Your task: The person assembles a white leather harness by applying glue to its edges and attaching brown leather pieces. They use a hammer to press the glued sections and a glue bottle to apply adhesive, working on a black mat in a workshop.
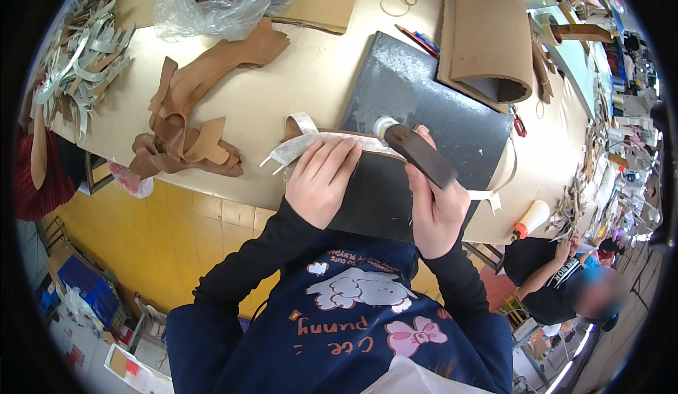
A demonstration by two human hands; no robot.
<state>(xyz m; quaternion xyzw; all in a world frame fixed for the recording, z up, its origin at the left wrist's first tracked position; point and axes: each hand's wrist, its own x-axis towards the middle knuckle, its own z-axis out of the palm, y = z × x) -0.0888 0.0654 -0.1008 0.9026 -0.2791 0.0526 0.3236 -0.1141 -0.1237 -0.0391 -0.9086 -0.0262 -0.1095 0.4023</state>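
Note:
A long strip with a white face and a brown edge (311,143) lies across the near part of a black board (378,189). My left hand (322,182) rests on the strip, its fingers stretched out and pressing it down. In my right hand (439,210) is a dark brown tool (421,155), gripped between the thumb and fingers. A round white end (384,127) shows at the tool's far tip, over the strip; its exact kind I cannot make out. A narrow pale strip (487,197) sticks out to the right of my right hand.
Brown leather pieces (191,111) lie in a heap to the left, near a clear plastic bag (212,5). At the back right stands a rolled tan sheet (489,33). Pens (418,40) and a bottle (531,219) are nearby. Another person (565,281) works at the right.

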